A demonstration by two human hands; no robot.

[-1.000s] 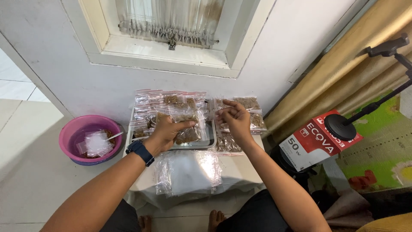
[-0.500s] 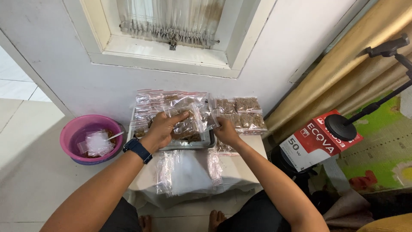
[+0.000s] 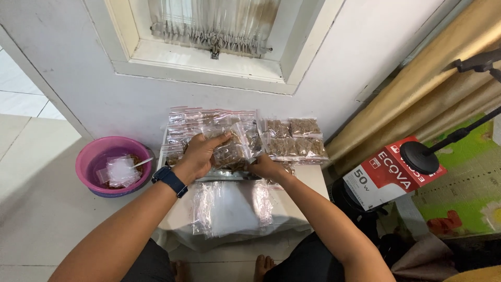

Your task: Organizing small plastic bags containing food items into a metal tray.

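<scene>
Resting between both hands [image 3: 232, 159]: filled bag [image 3: 229, 152]

Small clear zip bags [image 3: 292, 137] of brown filling lie in rows at the desk's far side. A stack of empty clear bags [image 3: 232, 208] sits at its near edge. A red-and-white box [image 3: 392, 177] stands at right, tilted.

Both hands grip one filled clear pouch [image 3: 229, 151]: the left hand [image 3: 201, 154] pinches its top, the right hand [image 3: 267, 168] its lower corner, above a stack of empty bags [image 3: 229, 206].
</scene>
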